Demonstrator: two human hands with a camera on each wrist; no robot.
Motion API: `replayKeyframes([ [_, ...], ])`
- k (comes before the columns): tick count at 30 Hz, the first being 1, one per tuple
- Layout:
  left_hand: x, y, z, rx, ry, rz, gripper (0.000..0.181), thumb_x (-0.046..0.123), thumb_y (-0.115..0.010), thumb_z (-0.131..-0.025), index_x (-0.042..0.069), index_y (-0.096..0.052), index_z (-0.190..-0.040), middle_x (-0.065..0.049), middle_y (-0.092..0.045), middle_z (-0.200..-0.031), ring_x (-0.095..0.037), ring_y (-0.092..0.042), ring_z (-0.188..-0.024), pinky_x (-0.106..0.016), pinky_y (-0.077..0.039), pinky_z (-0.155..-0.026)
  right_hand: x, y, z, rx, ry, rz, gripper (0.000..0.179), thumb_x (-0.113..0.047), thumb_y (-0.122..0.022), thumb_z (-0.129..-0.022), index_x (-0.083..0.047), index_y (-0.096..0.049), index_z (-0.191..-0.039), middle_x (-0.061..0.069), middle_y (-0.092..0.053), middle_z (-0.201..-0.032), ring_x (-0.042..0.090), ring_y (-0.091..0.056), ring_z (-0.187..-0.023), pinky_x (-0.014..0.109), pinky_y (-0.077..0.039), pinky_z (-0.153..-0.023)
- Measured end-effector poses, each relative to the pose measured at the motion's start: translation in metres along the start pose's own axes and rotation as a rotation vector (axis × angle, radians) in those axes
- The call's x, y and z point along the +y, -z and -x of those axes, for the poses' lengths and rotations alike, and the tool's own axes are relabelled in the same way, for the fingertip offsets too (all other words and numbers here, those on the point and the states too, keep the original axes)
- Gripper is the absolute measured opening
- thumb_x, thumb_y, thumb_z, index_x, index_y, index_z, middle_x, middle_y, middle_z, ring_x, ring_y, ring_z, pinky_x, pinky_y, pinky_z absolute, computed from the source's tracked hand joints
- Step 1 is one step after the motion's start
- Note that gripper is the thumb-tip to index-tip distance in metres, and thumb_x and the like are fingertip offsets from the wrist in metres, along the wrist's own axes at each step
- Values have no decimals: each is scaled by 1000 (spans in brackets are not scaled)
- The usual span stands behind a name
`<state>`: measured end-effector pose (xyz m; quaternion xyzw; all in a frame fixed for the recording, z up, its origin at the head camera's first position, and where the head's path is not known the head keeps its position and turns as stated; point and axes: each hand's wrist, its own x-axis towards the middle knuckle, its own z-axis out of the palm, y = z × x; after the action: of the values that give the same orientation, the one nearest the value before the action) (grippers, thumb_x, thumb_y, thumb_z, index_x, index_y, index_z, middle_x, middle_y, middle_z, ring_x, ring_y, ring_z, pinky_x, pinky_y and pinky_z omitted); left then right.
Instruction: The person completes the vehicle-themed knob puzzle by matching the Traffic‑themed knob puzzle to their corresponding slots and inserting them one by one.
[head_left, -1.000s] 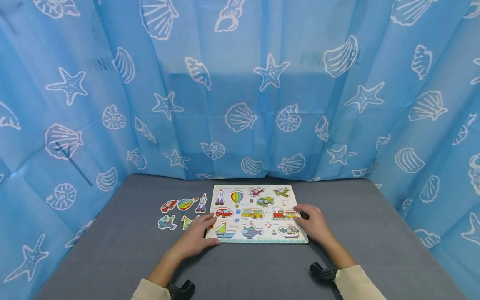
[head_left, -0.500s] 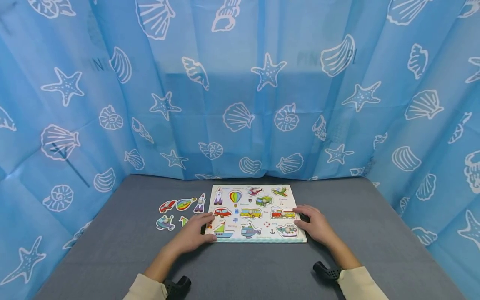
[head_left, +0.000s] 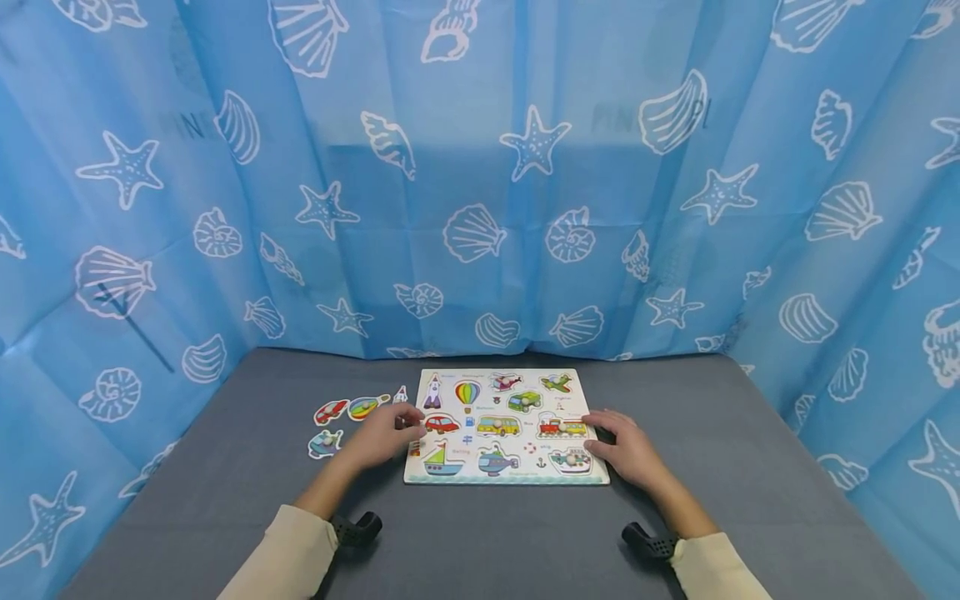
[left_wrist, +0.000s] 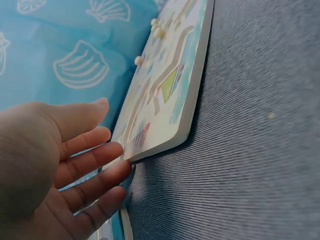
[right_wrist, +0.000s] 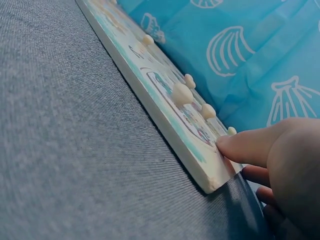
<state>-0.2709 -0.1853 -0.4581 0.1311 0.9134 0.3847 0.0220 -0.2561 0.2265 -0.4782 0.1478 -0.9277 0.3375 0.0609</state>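
Observation:
A white wooden puzzle board (head_left: 480,479) with vehicle pictures and small knobs lies in the middle of the table. My right hand (head_left: 628,450) holds its right side; in the right wrist view the thumb (right_wrist: 245,145) lies on top near the front corner, the other fingers past the edge and partly hidden. My left hand (head_left: 382,437) hovers at the left edge with relaxed fingers and holds nothing. Loose knobbed pieces lie left of it: a red car (head_left: 331,412), a hot-air balloon (head_left: 363,408), a rocket (head_left: 401,395) partly covered by the hand, and a submarine-like piece (head_left: 325,444).
A dark grey cloth (head_left: 495,542) covers the table. Behind and beside it hangs a blue curtain (head_left: 450,183) printed with shells and starfish. A black camera mount sits on each wrist, the left one (head_left: 358,528) and the right one (head_left: 647,542).
My left hand has come off the board's front left corner and moved back and left, over the loose pieces, covering the green sailboat piece. The right hand stays at the board's right edge.

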Motion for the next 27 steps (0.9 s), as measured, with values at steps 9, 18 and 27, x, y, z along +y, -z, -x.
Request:
replayKeyframes([
  [9, -7, -1, -19, 154, 41, -144, 10, 17, -72, -88, 11, -71, -96, 3, -57, -76, -15, -51, -70, -32, -43, -62, -2, -1, 0, 3, 13, -13, 37, -10, -71, -87, 0, -66, -122, 24, -56, -131, 48, -39, -129, 64, -29, -103],
  [18, -14, 4, -33, 234, 59, -296, 6, 19, -72, -88, 14, -71, -92, 1, -53, -76, -16, -48, -65, -33, -40, -56, -1, -2, 1, 57, 65, -30, 37, -14, -73, -84, 1, -67, -118, 24, -59, -126, 50, -42, -125, 65, -31, -99],
  [27, -18, 9, -42, 201, 102, -351, 13, 19, -74, -87, 9, -70, -94, -4, -52, -83, -19, -50, -70, -37, -43, -59, -1, 0, 1, 13, 11, -16, 37, -12, -71, -88, 0, -65, -122, 24, -55, -133, 48, -38, -130, 64, -28, -103],
])
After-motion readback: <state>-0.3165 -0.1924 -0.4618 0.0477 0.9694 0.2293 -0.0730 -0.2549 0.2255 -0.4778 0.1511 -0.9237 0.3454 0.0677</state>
